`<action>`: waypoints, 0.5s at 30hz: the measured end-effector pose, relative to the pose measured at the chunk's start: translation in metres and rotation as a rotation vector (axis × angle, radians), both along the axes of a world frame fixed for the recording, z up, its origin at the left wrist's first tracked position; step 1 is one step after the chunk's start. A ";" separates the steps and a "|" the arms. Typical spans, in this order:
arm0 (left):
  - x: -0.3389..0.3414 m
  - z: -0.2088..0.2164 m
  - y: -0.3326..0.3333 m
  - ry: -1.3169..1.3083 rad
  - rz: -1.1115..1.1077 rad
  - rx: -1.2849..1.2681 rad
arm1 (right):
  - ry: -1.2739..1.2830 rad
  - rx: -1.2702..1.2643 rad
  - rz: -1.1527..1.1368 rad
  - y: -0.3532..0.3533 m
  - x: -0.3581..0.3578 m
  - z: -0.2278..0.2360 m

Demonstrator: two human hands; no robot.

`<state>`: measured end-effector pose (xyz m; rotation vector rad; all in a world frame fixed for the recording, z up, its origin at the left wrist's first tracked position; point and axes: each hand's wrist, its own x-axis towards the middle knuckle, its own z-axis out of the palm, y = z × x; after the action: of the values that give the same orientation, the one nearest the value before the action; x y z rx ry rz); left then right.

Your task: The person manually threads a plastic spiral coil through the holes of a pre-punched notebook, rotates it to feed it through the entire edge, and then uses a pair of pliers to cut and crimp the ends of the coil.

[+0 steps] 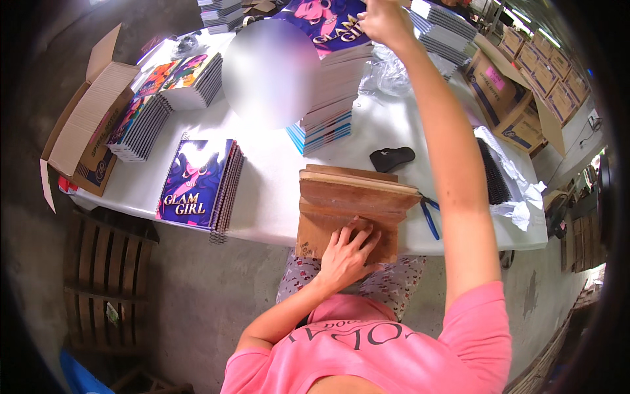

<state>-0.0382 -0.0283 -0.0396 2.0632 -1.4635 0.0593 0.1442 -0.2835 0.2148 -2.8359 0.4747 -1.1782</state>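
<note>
A wooden stand with a stepped ledge [351, 190] sits at the table's near edge, partly over my lap. My left hand [346, 259] rests on its lower board, fingers apart and slightly bent; a small brown wooden piece shows by the fingertips. My right hand [388, 25] reaches to the far side, fingers closed at the corner of a purple illustrated cover [341, 41] on top of a tall stack of unbound pages [336, 85]. The fingertips are partly cut off by the upper edge. A blurred round patch hides the area left of that stack.
Spiral notebooks [197, 180] lie stacked at left, with more piles [193, 79] behind. An open carton [92, 138] stands far left. Blue-handled pliers [430, 218] and a black object [392, 158] lie right of the stand. Black spiral coils [491, 167], plastic wrap [394, 72] and cartons [499, 92] are at right.
</note>
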 end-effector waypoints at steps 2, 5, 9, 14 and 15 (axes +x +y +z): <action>-0.003 0.014 -0.002 0.129 0.017 -0.121 | -0.125 0.224 0.085 -0.004 -0.025 0.007; 0.018 0.044 0.007 0.707 -0.060 -0.574 | -0.424 0.695 0.382 0.060 -0.095 -0.030; 0.033 0.059 0.015 1.205 -0.199 -1.299 | -0.547 0.982 0.514 0.173 -0.179 -0.120; 0.045 0.052 0.054 1.156 0.219 -1.175 | -0.441 1.459 0.747 0.183 -0.208 -0.189; 0.048 0.043 0.063 1.071 0.313 -1.100 | -0.492 1.492 0.678 0.163 -0.220 -0.200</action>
<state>0.0100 0.0346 0.0037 1.0290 -0.2618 -0.0914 -0.0754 -0.1209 0.0146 -1.1999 0.1593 -0.7430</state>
